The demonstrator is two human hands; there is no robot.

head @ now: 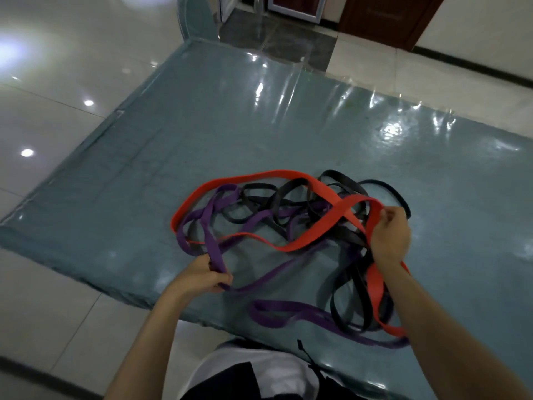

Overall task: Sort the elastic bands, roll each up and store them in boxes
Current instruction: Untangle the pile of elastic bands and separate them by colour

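A tangle of long elastic bands lies on the near half of the table (pixel 259 125). A wide red band (pixel 253 176) loops over the top of the heap. Purple bands (pixel 212 226) run through its left and near side, and black bands (pixel 277 197) are knotted in the middle and right. My left hand (pixel 202 277) grips a loop of purple band at the heap's near left. My right hand (pixel 389 235) is closed on the red band at the right side, lifting it slightly. No boxes are in view.
The table wears a teal cloth under a shiny clear plastic sheet (pixel 331 90). Glossy white floor tiles (pixel 57 96) surround it. A dark wooden door (pixel 383 15) stands at the far wall. My torso in white and black clothing (pixel 253 373) is at the near edge.
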